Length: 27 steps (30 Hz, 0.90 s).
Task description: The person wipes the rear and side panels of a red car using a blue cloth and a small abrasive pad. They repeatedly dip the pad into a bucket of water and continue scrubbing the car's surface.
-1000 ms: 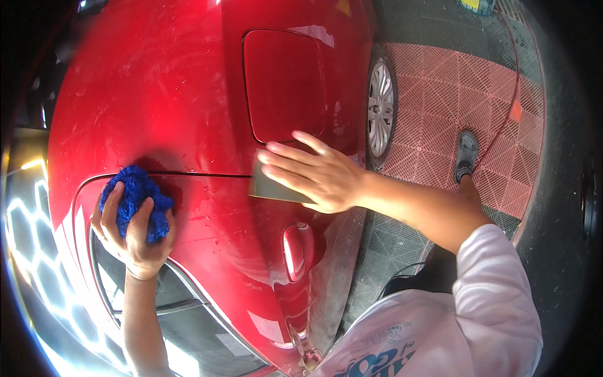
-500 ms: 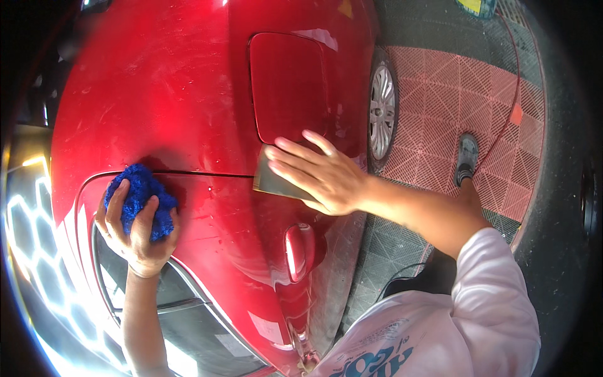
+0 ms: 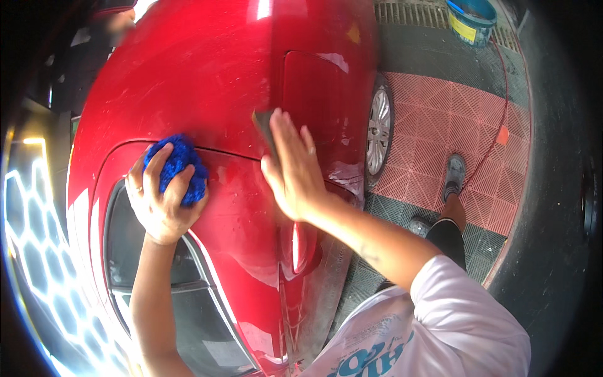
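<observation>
A red car (image 3: 207, 81) fills most of the view, its glossy rear body curving down to the dark rear window (image 3: 163, 308) at the lower left. The paint shows faint streaks and smears. A panel seam runs across the body between the two hands, and the square fuel-filler flap (image 3: 311, 88) sits just above the right hand. To the right the body falls away to a rear wheel (image 3: 379, 132) with a silver rim, and beyond it lies open floor of pink grid tiles (image 3: 452, 119), where the person's shoe (image 3: 453, 176) stands. A thin red hose (image 3: 502, 107) crosses those tiles, and a blue bucket (image 3: 472, 19) stands at the top edge, well apart from the hands.

The right hand (image 3: 295, 169) lies flat on the paint with fingers stretched, pressing a dark flat pad (image 3: 264, 125) whose upper corner peeks out past the fingertips. The left hand (image 3: 157, 201) is clenched around a blue microfibre mitt (image 3: 179, 166), which bulges above the fingers and touches the body just below the seam.
</observation>
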Tool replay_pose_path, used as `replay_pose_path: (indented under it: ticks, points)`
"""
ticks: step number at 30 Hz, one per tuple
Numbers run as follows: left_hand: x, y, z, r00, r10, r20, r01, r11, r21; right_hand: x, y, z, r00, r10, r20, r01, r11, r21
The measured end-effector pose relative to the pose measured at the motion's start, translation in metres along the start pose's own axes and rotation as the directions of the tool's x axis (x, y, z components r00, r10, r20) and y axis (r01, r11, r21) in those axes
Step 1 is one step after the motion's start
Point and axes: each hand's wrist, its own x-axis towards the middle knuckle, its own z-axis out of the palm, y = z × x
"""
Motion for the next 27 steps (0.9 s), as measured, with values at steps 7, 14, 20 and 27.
replay_pose_path:
  ticks: [7, 14, 20, 27]
  points:
    - [-0.006, -0.002, 0.003, 0.999, -0.045, -0.008, 0.045, 0.999, -0.010, -0.052, -0.030, 0.008, 0.986, 0.099, 0.131, -0.111, 0.990, 0.083]
    - [-0.004, 0.000, 0.005, 0.999, -0.044, -0.022, 0.044, 0.999, -0.016, -0.036, -0.029, 0.006, 0.990, 0.124, 0.061, -0.133, 0.978, 0.160]
    - [0.005, -0.001, 0.000, 0.999, -0.027, -0.021, 0.027, 0.999, -0.031, 0.072, 0.011, -0.006, 0.982, 0.086, -0.169, -0.080, 0.996, 0.041]
    - [-0.005, -0.001, 0.001, 0.999, -0.053, -0.002, 0.053, 0.998, -0.042, -0.040, -0.008, -0.003, 0.989, 0.068, 0.133, -0.071, 0.997, 0.016]
